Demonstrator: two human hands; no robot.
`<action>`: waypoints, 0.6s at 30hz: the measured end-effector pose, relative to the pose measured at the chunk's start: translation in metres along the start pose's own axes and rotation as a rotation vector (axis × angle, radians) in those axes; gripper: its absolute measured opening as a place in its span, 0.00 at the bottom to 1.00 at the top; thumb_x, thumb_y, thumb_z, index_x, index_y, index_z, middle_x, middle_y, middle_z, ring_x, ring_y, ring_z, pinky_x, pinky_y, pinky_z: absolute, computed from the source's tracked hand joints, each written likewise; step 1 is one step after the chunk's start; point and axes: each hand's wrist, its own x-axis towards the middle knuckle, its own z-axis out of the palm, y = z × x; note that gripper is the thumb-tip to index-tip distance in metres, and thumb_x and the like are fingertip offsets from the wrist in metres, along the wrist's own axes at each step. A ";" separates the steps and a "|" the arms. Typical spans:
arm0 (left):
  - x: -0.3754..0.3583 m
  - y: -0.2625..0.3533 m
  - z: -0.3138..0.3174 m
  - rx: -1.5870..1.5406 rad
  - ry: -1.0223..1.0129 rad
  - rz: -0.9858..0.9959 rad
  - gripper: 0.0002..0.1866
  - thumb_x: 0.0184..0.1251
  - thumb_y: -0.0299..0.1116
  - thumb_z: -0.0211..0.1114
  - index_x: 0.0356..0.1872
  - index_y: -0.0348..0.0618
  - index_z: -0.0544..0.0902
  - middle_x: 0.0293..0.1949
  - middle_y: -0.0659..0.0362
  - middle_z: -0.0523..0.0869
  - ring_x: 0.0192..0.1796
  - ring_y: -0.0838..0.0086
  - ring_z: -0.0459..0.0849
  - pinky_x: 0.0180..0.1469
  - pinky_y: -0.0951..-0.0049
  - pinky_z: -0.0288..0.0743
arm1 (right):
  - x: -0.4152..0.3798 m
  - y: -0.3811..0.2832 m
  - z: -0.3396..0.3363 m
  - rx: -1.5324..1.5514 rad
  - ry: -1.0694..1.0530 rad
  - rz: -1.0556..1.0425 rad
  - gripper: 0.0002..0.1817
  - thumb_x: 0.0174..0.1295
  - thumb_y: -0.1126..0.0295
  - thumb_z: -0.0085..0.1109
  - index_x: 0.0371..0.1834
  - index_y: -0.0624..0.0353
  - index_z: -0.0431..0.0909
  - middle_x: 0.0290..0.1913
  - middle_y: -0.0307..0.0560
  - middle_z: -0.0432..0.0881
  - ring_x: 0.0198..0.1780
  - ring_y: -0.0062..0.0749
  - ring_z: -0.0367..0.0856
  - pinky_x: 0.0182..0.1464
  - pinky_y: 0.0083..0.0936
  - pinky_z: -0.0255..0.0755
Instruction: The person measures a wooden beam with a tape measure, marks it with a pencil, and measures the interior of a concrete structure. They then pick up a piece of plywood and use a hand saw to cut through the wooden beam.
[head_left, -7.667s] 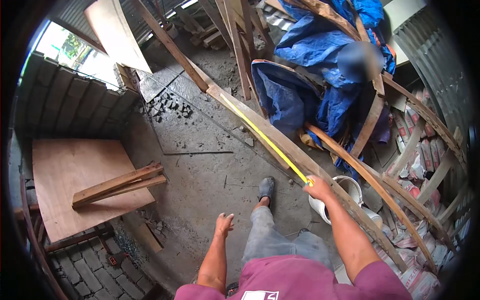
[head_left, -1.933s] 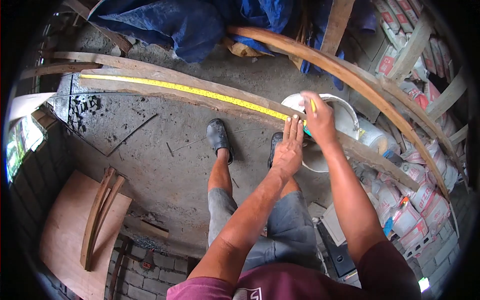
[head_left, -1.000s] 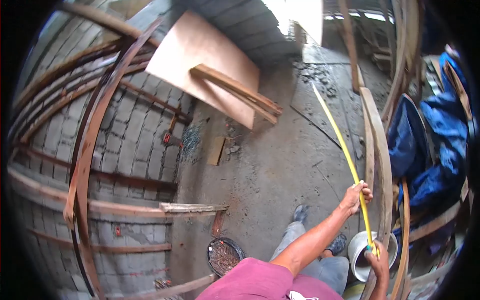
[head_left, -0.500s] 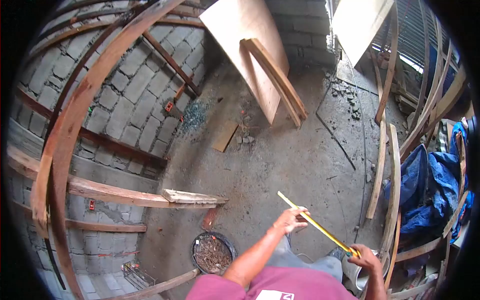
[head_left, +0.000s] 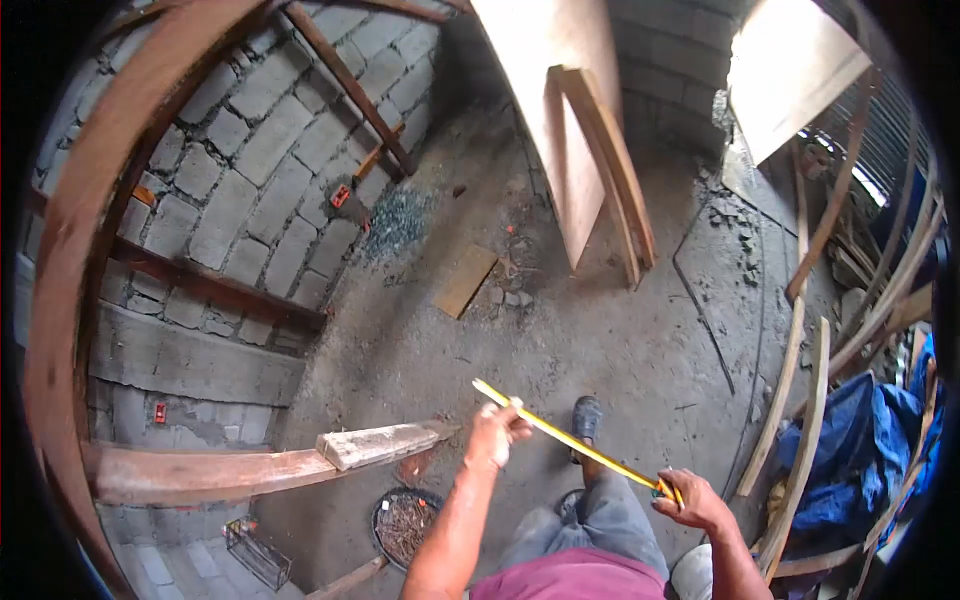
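Grey concrete floor (head_left: 590,340) fills my remote view; nearest, the right hand (head_left: 692,500) has its grip closed around the case (head_left: 665,489) of a yellow tape measure (head_left: 575,443), whose blade (head_left: 555,431) slants over the person's leg (head_left: 615,495); the left hand (head_left: 495,435) touches it near the free end, though I cannot tell whether that grip is closed. Beyond, I see two planks (head_left: 612,165) against a plywood sheet (head_left: 530,90); behind stands a block wall (head_left: 665,75).

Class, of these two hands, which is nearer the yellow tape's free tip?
The left hand, close to the tip of the yellow tape; the right hand holds the opposite end.
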 end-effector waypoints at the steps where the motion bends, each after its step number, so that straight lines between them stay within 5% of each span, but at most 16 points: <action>1: 0.019 0.021 -0.008 -0.007 0.056 0.043 0.11 0.70 0.37 0.68 0.39 0.42 0.77 0.29 0.58 0.83 0.28 0.73 0.85 0.29 0.73 0.85 | 0.025 0.005 -0.008 -0.004 -0.033 0.005 0.31 0.56 0.52 0.67 0.59 0.60 0.77 0.46 0.59 0.83 0.52 0.55 0.81 0.56 0.43 0.74; 8: 0.165 0.165 -0.107 -0.079 0.282 0.319 0.08 0.72 0.36 0.65 0.39 0.45 0.76 0.26 0.64 0.80 0.25 0.80 0.81 0.26 0.79 0.78 | 0.190 0.016 -0.086 -0.112 -0.157 -0.135 0.28 0.57 0.63 0.68 0.62 0.57 0.77 0.49 0.55 0.83 0.53 0.52 0.81 0.57 0.40 0.75; 14: 0.214 0.202 -0.099 0.041 0.317 0.210 0.17 0.73 0.40 0.65 0.54 0.40 0.78 0.38 0.57 0.85 0.33 0.76 0.86 0.33 0.77 0.83 | 0.311 -0.029 -0.099 -0.037 -0.298 0.012 0.20 0.57 0.66 0.66 0.54 0.55 0.81 0.46 0.54 0.84 0.50 0.49 0.83 0.56 0.39 0.76; 18: 0.261 0.194 -0.069 0.004 0.079 0.038 0.12 0.76 0.34 0.58 0.54 0.39 0.77 0.44 0.51 0.87 0.37 0.74 0.88 0.37 0.75 0.85 | 0.380 -0.072 -0.089 0.068 -0.288 0.059 0.19 0.59 0.65 0.66 0.53 0.58 0.81 0.49 0.55 0.84 0.52 0.49 0.84 0.55 0.37 0.77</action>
